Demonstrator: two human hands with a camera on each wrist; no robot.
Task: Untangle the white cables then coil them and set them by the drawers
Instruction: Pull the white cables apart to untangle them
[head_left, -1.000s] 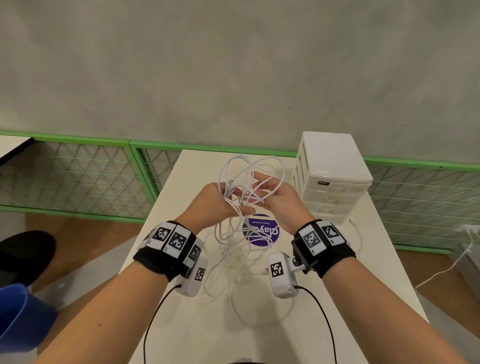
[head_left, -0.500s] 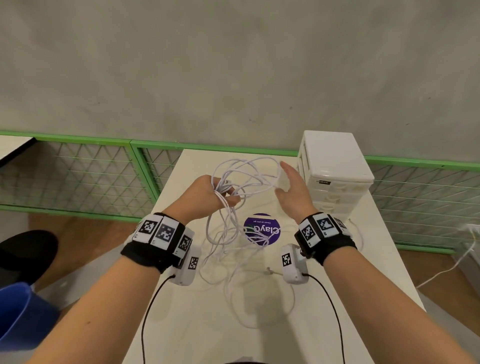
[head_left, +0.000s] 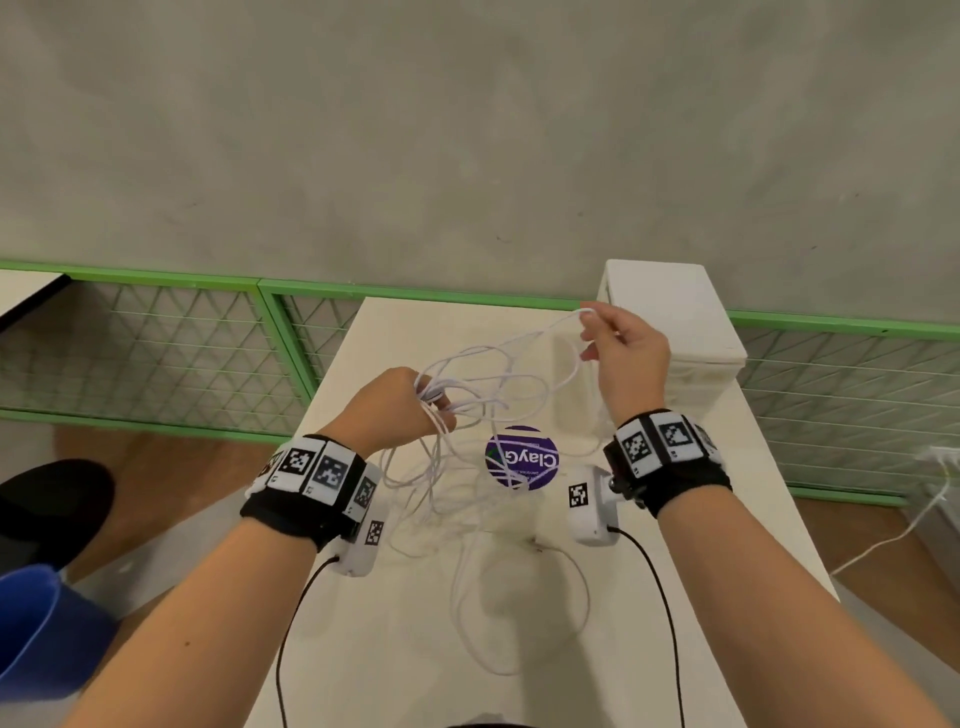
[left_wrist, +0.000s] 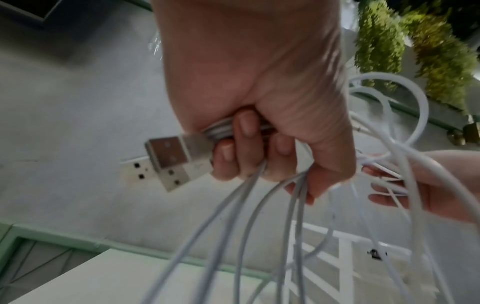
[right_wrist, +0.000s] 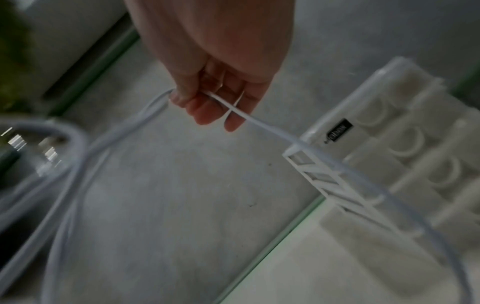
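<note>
Two hands show: one left hand (head_left: 395, 410) and one right hand (head_left: 631, 358). There is one tangle of white cables (head_left: 488, 395), but the strands are too mixed up to count. Two metal plugs (left_wrist: 176, 158) stick out together. One set of drawers (head_left: 675, 322) stands on one table (head_left: 395, 649). One purple sticker (head_left: 522, 463) lies there too.

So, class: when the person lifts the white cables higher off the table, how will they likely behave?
Probably floppy: the white cables sag in loose loops between the left hand and right hand. Likely light, since a fingertip pinch lifts one strand. Crossed loops may snag rather than slide free.
</note>
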